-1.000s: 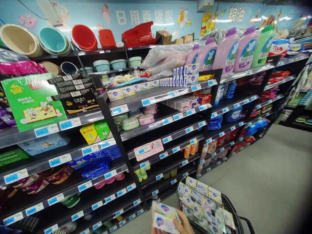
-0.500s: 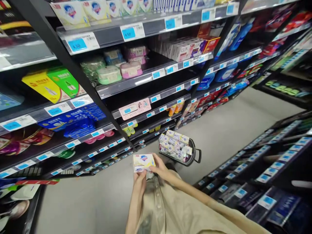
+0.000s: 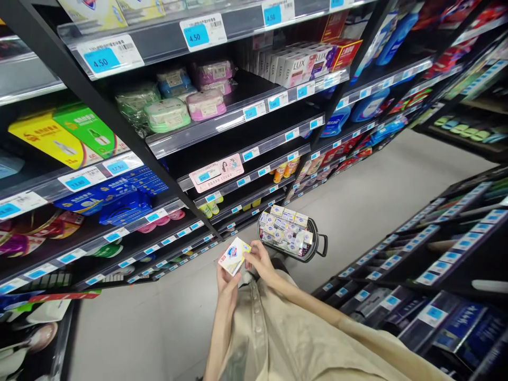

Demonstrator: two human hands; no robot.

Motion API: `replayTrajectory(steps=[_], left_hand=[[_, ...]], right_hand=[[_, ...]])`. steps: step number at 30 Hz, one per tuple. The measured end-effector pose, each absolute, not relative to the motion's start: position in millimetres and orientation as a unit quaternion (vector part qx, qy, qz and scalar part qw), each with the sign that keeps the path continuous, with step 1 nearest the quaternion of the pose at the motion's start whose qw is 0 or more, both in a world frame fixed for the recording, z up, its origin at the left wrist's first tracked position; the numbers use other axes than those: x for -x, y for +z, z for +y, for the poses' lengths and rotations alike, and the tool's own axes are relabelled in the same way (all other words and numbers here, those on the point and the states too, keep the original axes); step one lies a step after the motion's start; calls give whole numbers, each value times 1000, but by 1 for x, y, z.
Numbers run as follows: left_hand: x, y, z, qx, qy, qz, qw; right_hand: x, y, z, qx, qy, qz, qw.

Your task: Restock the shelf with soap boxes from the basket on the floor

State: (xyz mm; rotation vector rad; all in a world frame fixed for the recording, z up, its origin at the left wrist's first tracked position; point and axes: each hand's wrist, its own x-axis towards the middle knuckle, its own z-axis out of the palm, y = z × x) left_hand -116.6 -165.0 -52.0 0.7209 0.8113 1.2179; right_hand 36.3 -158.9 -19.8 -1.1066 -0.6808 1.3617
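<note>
A white and yellow soap box (image 3: 233,257) with a blue and red logo is held at waist height in front of me. My left hand (image 3: 227,283) closes on its lower left side, thumb along the near edge. At the right end, my right hand (image 3: 260,262) grips the box with bent fingers. The box is tilted, its printed face turned up. Just beyond my right hand, a black shopping basket (image 3: 317,239) stands on the floor, filled with several similar soap boxes (image 3: 288,226).
A tall shelf (image 3: 238,123) on the left carries LUX soap boxes (image 3: 299,67), plastic soap cases (image 3: 167,115) and more soap boxes (image 3: 93,11) on top. Lower shelves (image 3: 431,278) line the right side. A grey aisle floor (image 3: 369,174) runs between them.
The soap box has turned in my hands, from level to slanted, its right end raised. My right hand has shifted slightly up with it. The view has moved slightly closer to the shelf.
</note>
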Motion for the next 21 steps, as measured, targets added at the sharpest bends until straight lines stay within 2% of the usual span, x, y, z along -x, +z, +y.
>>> replayTrajectory(steps=[13, 17, 21], left_hand=[[116, -48, -172, -312, 545, 387, 675], [123, -51, -168, -405, 506, 416, 638], [130, -52, -163, -527, 479, 434, 552]], right_hand=[[-38, -13, -160, 491, 599, -264, 575], [-41, -19, -158, 498, 628, -201, 563], [-46, -26, -161, 486, 670, -170, 534]])
